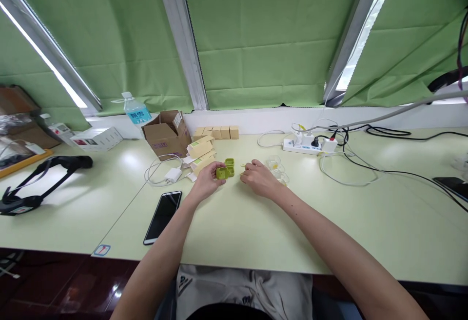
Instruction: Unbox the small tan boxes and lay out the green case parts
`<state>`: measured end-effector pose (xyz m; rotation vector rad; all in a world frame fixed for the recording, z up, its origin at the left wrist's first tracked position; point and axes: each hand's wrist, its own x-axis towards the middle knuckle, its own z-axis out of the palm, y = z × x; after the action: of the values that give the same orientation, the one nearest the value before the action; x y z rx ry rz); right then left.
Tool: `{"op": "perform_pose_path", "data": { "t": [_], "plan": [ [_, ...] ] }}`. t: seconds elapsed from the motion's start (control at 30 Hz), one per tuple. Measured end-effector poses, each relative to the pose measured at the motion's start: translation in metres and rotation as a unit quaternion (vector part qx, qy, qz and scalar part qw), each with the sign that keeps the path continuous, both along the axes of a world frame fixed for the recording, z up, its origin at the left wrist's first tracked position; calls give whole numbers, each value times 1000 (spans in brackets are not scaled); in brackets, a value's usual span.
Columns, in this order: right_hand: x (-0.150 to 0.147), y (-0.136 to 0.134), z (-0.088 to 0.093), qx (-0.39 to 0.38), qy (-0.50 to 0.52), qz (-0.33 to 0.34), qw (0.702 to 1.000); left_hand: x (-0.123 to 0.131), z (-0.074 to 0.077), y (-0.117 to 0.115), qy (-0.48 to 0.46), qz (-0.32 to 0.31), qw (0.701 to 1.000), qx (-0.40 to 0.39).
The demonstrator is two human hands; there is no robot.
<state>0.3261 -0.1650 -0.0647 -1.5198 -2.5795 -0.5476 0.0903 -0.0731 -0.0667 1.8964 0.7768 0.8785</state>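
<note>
My left hand (pixel 206 183) grips the near edge of a small olive-green tray of square cups (pixel 222 173) between thumb and fingers. More green cups of the same kind (pixel 229 162) stand directly behind it. Just to the right, my right hand (pixel 258 177) is closed in a pinch. A thin yellowish bit (pixel 243 166) shows at its fingertips, too small to name. Beside that hand lie clear rounded plastic pieces (pixel 275 164) with touches of yellow. Pale yellow opened cartons (pixel 201 150) are stacked behind my left hand.
Behind stand an open cardboard box (pixel 167 134), a row of small tan boxes (pixel 221 132) and a water bottle (pixel 136 109). A phone (pixel 163 217) and a white charger (pixel 173 175) lie at left, near a black headset (pixel 40 183). A power strip (pixel 302 147) with cables is at right.
</note>
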Motion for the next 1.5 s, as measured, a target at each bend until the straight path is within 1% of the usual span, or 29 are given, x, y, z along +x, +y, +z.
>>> {"op": "perform_pose_path", "data": {
  "t": [0.13,0.27,0.33,0.47,0.57,0.63,0.73,0.9,1.07,1.23,1.33,1.4,1.5],
  "plan": [
    [-2,5,1,-20,-20,22,999,-2,-4,2,15,-15,999,-33],
    [1,5,-1,-29,-17,14,999,0,-6,-1,52,-22,998,-39],
    [3,4,-2,-26,-10,-2,1000,2,-5,-4,81,-23,996,-26],
    [-2,0,-7,-4,13,-51,999,4,-5,-11,153,-5,988,19],
    [-10,-2,-12,12,23,-80,996,5,-7,-14,184,-4,983,23],
    [-14,-1,-14,18,23,-88,996,5,-9,-15,200,-3,979,28],
    [-16,0,-16,22,23,-92,995,6,-11,-17,234,11,971,56],
    [-12,-4,-15,29,25,-94,995,7,-10,-17,279,24,955,100],
    [-3,-24,-9,51,36,-98,993,8,-8,-16,307,34,943,122],
    [17,-51,-5,126,78,-73,986,10,-8,-18,320,37,937,132],
    [29,-71,-5,165,108,-53,979,5,-5,-19,320,50,934,149],
    [36,-83,-4,185,126,-37,974,1,2,-18,310,69,932,176],
    [45,-98,-3,207,147,-21,967,1,21,-10,286,117,920,239]
  ]
}}
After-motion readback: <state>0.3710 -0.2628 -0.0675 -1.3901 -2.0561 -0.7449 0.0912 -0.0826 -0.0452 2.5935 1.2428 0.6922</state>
